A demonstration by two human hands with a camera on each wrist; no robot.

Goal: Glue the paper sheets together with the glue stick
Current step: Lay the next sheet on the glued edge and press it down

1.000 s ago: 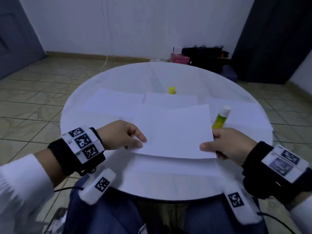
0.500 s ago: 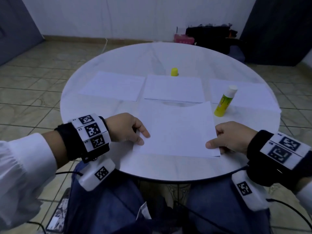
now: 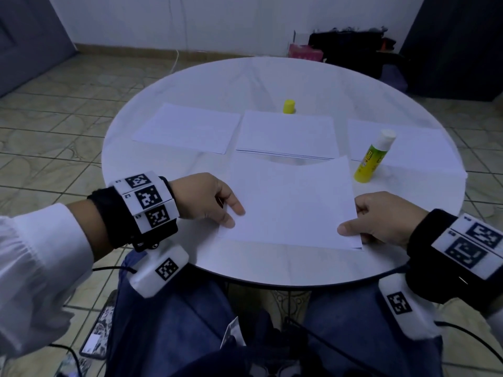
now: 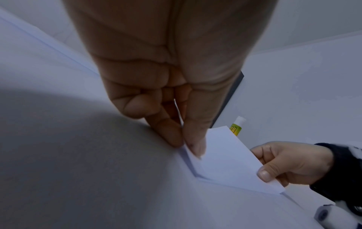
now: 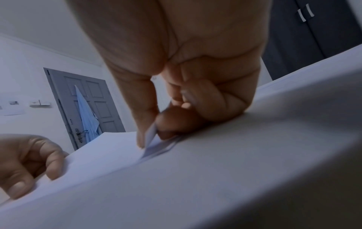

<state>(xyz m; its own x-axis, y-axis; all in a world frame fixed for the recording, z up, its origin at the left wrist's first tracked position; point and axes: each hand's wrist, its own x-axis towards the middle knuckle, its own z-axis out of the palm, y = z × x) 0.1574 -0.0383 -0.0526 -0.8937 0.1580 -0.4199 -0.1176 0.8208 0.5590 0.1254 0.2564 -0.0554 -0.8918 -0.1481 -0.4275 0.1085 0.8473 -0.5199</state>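
Right hand: the right hand (image 3: 381, 217) pinches the near right corner of the top sheet (image 3: 292, 200), thumb on top and fingers underneath; a second ago it also carried the glue stick, which it has since let go.
Left hand: the left hand (image 3: 209, 198) pinches the near left edge of the same sheet between thumb and forefinger, as it did a second ago.
Top sheet: it is held low at the near side of the table (image 3: 272, 265); in the right wrist view a second paper edge shows just below it, so it seems to be laid onto a sheet underneath.
Glue stick: the glue stick (image 3: 374, 156) now stands upright on the table, uncapped, just beyond the sheet's far right corner and at the edge of the right sheet (image 3: 413, 148).
Meaning: with the stick put down, both hands are free for aligning, so the step in hand looks like lowering and squaring the top sheet; whether glue is already spread cannot be seen.
Middle stack: a stack of sheets (image 3: 285, 134) lies just past the held sheet.
Left sheet: another sheet (image 3: 187, 127) lies beside the stack.
Cap: the yellow cap (image 3: 288, 106) stands farthest away, behind the stack.
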